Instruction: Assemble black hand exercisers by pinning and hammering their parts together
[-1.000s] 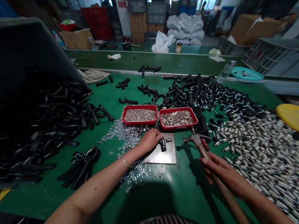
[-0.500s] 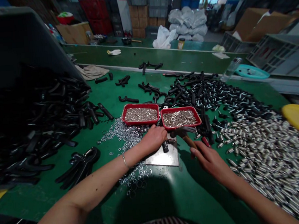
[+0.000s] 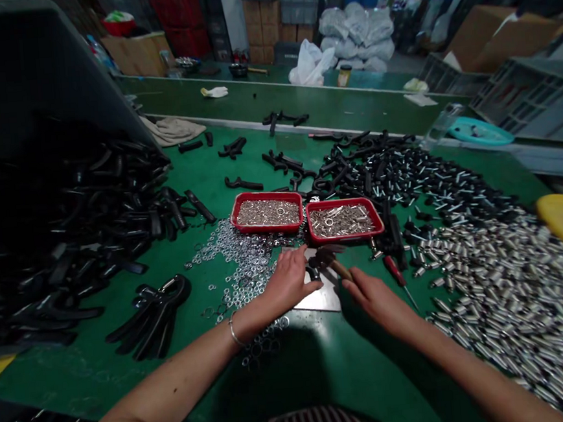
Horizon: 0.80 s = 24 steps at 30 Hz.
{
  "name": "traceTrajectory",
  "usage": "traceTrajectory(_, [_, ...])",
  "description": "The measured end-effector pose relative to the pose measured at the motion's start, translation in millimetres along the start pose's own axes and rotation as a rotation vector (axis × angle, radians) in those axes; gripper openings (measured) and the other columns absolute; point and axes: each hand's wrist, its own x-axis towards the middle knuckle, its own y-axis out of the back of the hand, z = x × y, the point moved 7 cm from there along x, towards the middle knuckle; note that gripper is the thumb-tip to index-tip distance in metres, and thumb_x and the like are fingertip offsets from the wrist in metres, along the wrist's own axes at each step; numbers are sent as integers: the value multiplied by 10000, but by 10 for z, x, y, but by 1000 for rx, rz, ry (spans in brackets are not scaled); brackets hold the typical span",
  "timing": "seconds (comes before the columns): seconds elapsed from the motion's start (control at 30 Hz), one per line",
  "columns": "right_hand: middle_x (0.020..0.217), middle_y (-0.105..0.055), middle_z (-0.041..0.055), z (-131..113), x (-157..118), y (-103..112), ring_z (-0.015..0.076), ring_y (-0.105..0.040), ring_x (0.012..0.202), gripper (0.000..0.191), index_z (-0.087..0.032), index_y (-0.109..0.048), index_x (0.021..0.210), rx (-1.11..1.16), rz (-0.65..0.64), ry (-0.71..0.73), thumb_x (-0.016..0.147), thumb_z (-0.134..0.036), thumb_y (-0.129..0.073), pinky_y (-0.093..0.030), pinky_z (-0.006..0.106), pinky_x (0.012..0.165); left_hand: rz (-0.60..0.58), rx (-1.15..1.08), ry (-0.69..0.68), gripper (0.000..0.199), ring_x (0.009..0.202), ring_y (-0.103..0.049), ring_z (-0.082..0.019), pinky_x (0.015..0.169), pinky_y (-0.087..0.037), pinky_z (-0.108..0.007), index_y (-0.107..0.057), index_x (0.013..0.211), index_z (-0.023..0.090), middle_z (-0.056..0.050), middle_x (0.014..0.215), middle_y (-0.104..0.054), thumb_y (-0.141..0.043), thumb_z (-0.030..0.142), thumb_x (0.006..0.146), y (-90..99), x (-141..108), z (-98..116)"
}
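Note:
My left hand (image 3: pixel 287 279) is on the metal plate (image 3: pixel 325 298), its thumb and fingers around a small black plastic part (image 3: pixel 313 271); its fingers partly hide this part. In my right hand (image 3: pixel 373 298) is a hammer (image 3: pixel 339 269), gripped by its wooden handle. The hammer's dark head is just above the black part, slightly blurred; I cannot tell whether they touch. Behind the plate stand two red trays, the left tray (image 3: pixel 268 229) with tiny metal pieces and the right tray (image 3: pixel 346 237) with small metal pins.
Loose metal rings (image 3: pixel 247 266) lie left of the plate. A red-handled screwdriver (image 3: pixel 394 270) is right of my right hand, beside a heap of metal sleeves (image 3: pixel 512 297). Black handles (image 3: pixel 155 312) lie at left, near a large dark bin (image 3: pixel 52 21). Black-headed bolts (image 3: pixel 430 180) are heaped behind.
My left hand has turned, its thumb now spread toward me along the black part. The hammer and right hand have shifted left and slightly down, uncovering the screwdriver.

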Motion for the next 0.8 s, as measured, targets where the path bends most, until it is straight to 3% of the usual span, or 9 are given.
traceTrajectory(0.07, [725, -653, 32, 201, 16, -95, 190, -583, 546, 364, -201, -545, 980, 111, -46, -92, 989, -485, -318, -459, 306, 539, -9, -27, -10, 870, 1275, -465, -383, 1079, -347, -552, -312, 1429, 103, -207, 1316, -527, -777, 390, 752, -12, -24, 12])
traceTrajectory(0.13, [847, -686, 78, 332, -2, -43, 215, -616, 611, 417, -182, -535, 1140, 64, 76, -88, 986, -494, -306, -507, 357, 588, -30, -66, -19, 889, 1255, -486, -376, 1076, -353, -568, -299, 1442, 122, -194, 1293, -549, -773, 425, 753, 22, -54, 2])
traceTrajectory(0.23, [1215, -610, 200, 303, -48, 117, 336, -596, 1059, 488, -152, -506, 1317, -247, 430, 130, 948, -462, -428, -472, 529, 911, 19, -141, -25, 886, 1226, -518, -334, 1069, -394, -529, -276, 1458, 145, -176, 1291, -560, -719, 517, 787, 262, -43, -167])
traceTrajectory(0.27, [1291, -568, 201, 259, -33, 97, 351, -547, 1149, 487, -165, -501, 1345, -304, 476, 218, 950, -441, -441, -428, 553, 979, 88, -145, -10, 829, 1238, -512, -316, 1072, -403, -502, -292, 1449, 154, -175, 1314, -546, -682, 525, 819, 426, -14, -303])
traceTrajectory(0.4, [1294, -567, 150, 22, 220, -154, 311, -535, 1166, 437, -225, -497, 1377, -331, 349, 445, 967, -371, -469, -454, 482, 984, 433, 35, 302, 467, 1243, -518, -258, 1078, -399, -410, -453, 1305, 138, -163, 1284, -568, -557, 403, 934, 1332, 118, -1284])
traceTrajectory(0.5, [1087, -632, 133, -125, 419, -241, 304, -583, 1011, 275, -214, -638, 1145, -386, 256, 437, 955, -366, -510, -498, 449, 863, 411, 142, 677, 330, 1136, -598, -269, 981, -450, -375, -537, 1149, 100, -175, 1157, -640, -592, 324, 913, 1776, 197, -2105])
traceTrajectory(0.57, [962, -636, 109, -148, 474, -225, 290, -596, 918, 209, -214, -650, 983, -410, 216, 386, 960, -367, -510, -501, 434, 803, 386, 137, 766, 322, 1071, -630, -312, 903, -475, -394, -545, 1079, 70, -217, 1090, -656, -632, 311, 884, 1895, 279, -2434])
traceTrajectory(0.67, [949, -629, 87, -146, 408, -121, 260, -608, 894, 164, -214, -590, 976, -283, 214, 331, 973, -347, -492, -507, 404, 795, 387, 121, 841, 364, 1051, -630, -352, 856, -472, -421, -520, 1049, 51, -241, 1050, -652, -676, 314, 851, 1913, 402, -2695])
traceTrajectory(0.8, [1045, -626, 86, -220, 222, 28, 245, -615, 1000, 142, -226, -528, 1050, 28, 322, 307, 954, -331, -529, -506, 402, 893, 327, 28, 866, 277, 969, -641, -308, 841, -471, -400, -539, 894, 72, -109, 826, -659, -734, 222, 766, 1873, 598, -2897])
